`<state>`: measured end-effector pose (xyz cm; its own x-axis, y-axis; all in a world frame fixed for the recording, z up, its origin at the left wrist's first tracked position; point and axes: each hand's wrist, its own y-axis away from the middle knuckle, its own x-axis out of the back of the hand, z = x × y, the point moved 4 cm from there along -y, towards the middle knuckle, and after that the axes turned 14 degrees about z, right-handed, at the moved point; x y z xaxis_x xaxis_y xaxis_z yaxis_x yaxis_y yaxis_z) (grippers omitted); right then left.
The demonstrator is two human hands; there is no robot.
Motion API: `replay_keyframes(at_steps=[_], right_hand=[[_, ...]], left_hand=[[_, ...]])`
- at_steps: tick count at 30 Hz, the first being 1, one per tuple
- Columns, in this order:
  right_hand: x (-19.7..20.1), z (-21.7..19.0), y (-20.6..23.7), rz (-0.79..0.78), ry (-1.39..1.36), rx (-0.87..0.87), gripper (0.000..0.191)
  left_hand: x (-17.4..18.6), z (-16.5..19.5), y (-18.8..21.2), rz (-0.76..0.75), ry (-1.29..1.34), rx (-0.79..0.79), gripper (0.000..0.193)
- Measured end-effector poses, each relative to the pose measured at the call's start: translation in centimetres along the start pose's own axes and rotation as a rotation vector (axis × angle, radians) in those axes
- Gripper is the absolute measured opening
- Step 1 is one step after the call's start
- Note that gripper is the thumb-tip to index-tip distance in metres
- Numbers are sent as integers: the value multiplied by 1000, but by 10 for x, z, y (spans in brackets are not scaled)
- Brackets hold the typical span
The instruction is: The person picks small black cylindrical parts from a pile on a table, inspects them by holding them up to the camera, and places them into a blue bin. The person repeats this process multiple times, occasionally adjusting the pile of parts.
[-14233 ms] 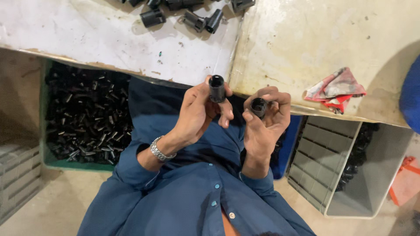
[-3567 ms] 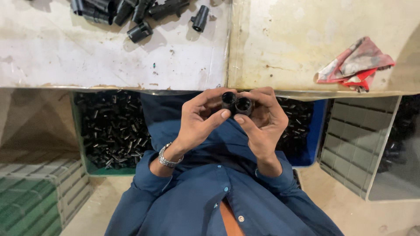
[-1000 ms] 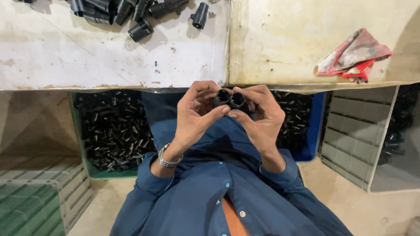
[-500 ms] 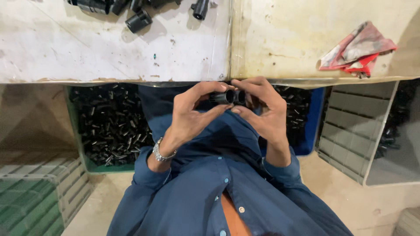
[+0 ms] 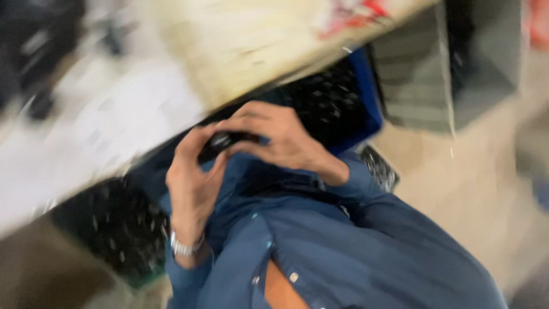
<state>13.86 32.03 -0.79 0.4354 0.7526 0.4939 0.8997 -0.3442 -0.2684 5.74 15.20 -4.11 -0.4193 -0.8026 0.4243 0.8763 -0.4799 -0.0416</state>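
Frame motion-blurred, tilted. Left hand [image 5: 191,177] and right hand [image 5: 280,140] meet just below near edge of surface [image 5: 251,51], both clamped on small black cylindrical part [image 5: 220,142], fingers curled round it, likely to steady it at chest height. Left wrist bent up, wristwatch [image 5: 186,247] showing. Blue crate [image 5: 357,97] of dark parts under surface.
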Motion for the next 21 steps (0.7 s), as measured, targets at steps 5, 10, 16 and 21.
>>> replay_keyframes(at_steps=[5, 10, 16, 21], right_hand=[[15, 22, 32, -2, -184, -204, 38], [19, 42, 67, 169, -396, -522, 35], [110, 48, 106, 388, 174, -632, 35], [161, 39, 106, 44, 1099, -751, 76]], left_hand=[[-26, 7, 2, -112, 5, -161, 48], [-49, 18, -1, -292, 17, -300, 56], [-53, 50, -18, -337, 36, -691, 64], [-16, 53, -45, -239, -6, -785, 43]])
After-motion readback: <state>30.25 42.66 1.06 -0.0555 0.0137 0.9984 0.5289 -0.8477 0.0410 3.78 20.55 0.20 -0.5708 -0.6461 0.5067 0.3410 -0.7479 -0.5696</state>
